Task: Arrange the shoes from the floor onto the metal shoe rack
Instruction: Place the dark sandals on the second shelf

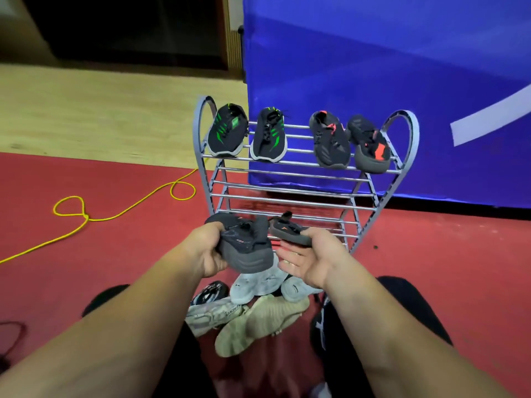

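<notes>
The metal shoe rack (290, 196) stands ahead against a blue panel. Its top shelf carries two black shoes with green stripes (227, 130) (268, 137) and two black shoes with red accents (330, 142) (369, 145). My left hand (202, 248) grips a black shoe (247, 245) in front of the rack's lower shelves. My right hand (311, 258) holds a second black shoe with an orange mark (288, 229) by its sole. On the floor below my hands lie light grey shoes (253, 282), beige shoes (258, 323) and a white patterned shoe (212, 313).
A yellow cable (86, 216) loops across the red floor mat (100, 254) at left. The blue panel (373, 67) stands behind the rack. My knees in black trousers (402, 305) flank the shoe pile. Wooden flooring (100, 110) lies at the far left.
</notes>
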`<state>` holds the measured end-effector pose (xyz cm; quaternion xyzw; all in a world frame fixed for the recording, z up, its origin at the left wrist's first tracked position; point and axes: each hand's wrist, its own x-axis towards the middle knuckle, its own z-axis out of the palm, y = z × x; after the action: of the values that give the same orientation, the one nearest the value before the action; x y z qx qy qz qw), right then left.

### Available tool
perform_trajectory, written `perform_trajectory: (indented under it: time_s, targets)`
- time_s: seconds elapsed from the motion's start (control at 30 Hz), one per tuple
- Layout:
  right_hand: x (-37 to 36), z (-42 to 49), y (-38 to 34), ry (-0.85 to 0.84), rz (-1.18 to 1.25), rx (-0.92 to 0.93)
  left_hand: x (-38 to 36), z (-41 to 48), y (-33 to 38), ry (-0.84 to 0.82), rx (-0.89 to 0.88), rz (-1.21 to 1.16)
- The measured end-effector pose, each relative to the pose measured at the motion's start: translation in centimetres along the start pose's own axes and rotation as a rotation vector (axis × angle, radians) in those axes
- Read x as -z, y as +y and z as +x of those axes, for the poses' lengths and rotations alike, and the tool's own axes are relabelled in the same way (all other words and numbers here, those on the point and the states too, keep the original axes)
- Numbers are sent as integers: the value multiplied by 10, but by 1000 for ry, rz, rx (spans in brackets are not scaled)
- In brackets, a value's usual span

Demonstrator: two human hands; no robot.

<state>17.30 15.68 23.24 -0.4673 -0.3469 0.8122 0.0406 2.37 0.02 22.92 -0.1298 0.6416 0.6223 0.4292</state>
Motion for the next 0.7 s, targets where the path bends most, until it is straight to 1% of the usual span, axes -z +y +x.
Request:
perform_trajectory:
  time_s: [0.07, 0.13, 0.37, 0.47, 0.6, 0.7]
  targets:
    - [-7, -3, 2, -65, 104, 34, -7, -5, -4, -1, -9, -54]
    - [-9, -3, -2, -88, 163, 51, -13, -7, -8, -4, -16, -84]
    - [-22, 2, 3, -97, 205, 118, -27, -5, -7, -31, -64, -138]
    - [-27, 2, 3, -108, 221, 151, -33, -9, -5, -90, -60, -185]
    - [-31, 5, 5, -117, 270, 153, -35, -13, -3, -223, -26, -230]
    - [-32, 8, 4, -115, 296, 167, -37, -17, -1, -291, 10, -194]
